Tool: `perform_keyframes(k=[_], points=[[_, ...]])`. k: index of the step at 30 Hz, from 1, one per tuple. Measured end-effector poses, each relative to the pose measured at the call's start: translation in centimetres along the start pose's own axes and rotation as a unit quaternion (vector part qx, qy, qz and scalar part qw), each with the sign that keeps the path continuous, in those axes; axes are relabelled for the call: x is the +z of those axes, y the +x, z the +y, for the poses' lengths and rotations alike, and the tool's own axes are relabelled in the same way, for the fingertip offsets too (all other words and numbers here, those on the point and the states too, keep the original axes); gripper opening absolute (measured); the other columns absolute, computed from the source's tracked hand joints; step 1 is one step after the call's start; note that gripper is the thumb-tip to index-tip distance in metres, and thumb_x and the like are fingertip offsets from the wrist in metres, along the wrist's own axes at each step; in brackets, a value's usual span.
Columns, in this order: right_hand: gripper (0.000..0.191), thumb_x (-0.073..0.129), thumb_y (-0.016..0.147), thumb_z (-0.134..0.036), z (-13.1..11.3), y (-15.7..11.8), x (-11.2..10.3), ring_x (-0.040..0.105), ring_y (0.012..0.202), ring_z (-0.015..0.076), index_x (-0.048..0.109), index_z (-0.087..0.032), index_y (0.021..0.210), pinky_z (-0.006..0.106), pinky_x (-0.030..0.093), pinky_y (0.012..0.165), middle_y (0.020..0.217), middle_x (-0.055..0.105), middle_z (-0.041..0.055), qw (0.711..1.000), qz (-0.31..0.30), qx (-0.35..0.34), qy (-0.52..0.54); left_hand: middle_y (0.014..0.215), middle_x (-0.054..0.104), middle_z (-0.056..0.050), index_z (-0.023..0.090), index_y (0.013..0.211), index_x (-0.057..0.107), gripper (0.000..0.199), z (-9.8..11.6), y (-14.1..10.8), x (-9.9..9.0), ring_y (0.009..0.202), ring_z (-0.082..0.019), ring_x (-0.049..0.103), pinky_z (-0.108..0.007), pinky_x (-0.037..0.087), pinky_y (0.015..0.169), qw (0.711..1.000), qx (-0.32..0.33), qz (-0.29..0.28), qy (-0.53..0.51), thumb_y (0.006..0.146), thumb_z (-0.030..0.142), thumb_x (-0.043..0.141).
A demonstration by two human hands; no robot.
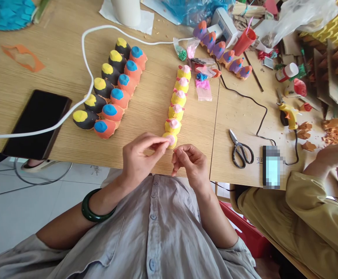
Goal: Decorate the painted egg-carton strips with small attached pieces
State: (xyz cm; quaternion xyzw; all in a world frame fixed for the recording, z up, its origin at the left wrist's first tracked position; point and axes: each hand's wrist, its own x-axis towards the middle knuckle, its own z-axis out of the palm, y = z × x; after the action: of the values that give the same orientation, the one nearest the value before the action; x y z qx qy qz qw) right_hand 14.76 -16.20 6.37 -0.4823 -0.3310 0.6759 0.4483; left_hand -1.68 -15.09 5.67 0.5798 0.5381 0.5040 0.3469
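Yellow strip [177, 111] by left hand [141, 157], green material [182, 54] in bag [176, 43]

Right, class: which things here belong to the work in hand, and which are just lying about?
In the work:
Yellow row with pink tops, at the left hand's fingertips
Coloured packets beside it, probably

Lying about, it seems:
Dark phone
Scissors
Yellow glue gun

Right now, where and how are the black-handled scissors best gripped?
The scissors lie flat, blades pointing away from the person, loop handles nearest. I'd come from the near side with the right hand, thumb and fingers around the loops, clear of the pointed tips.
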Motion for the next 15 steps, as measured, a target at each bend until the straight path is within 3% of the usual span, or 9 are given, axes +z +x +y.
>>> perform_keyframes(k=[4, 7, 11, 15], points=[[0.021, 0.079, 0.088, -0.038, 0.02, 0.17, -0.43, 0.065, 0.060, 0.0107, 0.071, -0.020, 0.091, 0.027, 0.066, 0.055, 0.079, 0.074, 0.0000, 0.999, 0.031, -0.011, 0.031, 0.082, 0.079, -0.001, 0.023, 0.094, 0.086, 0.018, -0.05, 0.61, -0.35, 0.063, -0.011, 0.068, -0.026, 0.059, 0.067, 0.965, -0.189, 0.000, -0.181, 0.085, 0.038, 0.085], [0.015, 0.074, 0.084, -0.028, 0.12, 0.41, -0.82, 0.068, 0.072, 0.0127, 0.073, -0.020, 0.098, 0.029, 0.068, 0.062, 0.088, 0.075, 0.0016, 0.997, 0.025, 0.005, 0.069, 0.075, 0.078, -0.002, 0.023, 0.089, 0.087, 0.020, -0.36, 0.57, -0.24, 0.060, -0.012, 0.067, -0.026, 0.061, 0.066, 0.928, -0.264, -0.020, -0.264, 0.080, 0.040, 0.089], [0.020, 0.070, 0.080, -0.018, -0.10, 0.39, -0.89, 0.067, 0.083, 0.0133, 0.074, -0.021, 0.099, 0.027, 0.066, 0.065, 0.101, 0.074, 0.0026, 0.996, -0.004, 0.024, 0.090, 0.075, 0.077, -0.001, 0.024, 0.085, 0.087, 0.019, -0.57, 0.15, 0.10, 0.062, -0.012, 0.067, -0.026, 0.060, 0.066, 0.909, -0.300, -0.030, -0.289, 0.077, 0.041, 0.091], [0.011, 0.071, 0.085, -0.025, -0.45, 0.17, -0.59, 0.063, 0.074, 0.0110, 0.075, -0.021, 0.095, 0.024, 0.063, 0.062, 0.092, 0.071, 0.0015, 0.995, -0.015, 0.026, 0.096, 0.075, 0.077, 0.000, 0.025, 0.082, 0.086, 0.017, -0.38, -0.12, 0.22, 0.064, -0.012, 0.067, -0.025, 0.059, 0.068, 0.931, -0.268, -0.026, -0.248, 0.077, 0.041, 0.091]])
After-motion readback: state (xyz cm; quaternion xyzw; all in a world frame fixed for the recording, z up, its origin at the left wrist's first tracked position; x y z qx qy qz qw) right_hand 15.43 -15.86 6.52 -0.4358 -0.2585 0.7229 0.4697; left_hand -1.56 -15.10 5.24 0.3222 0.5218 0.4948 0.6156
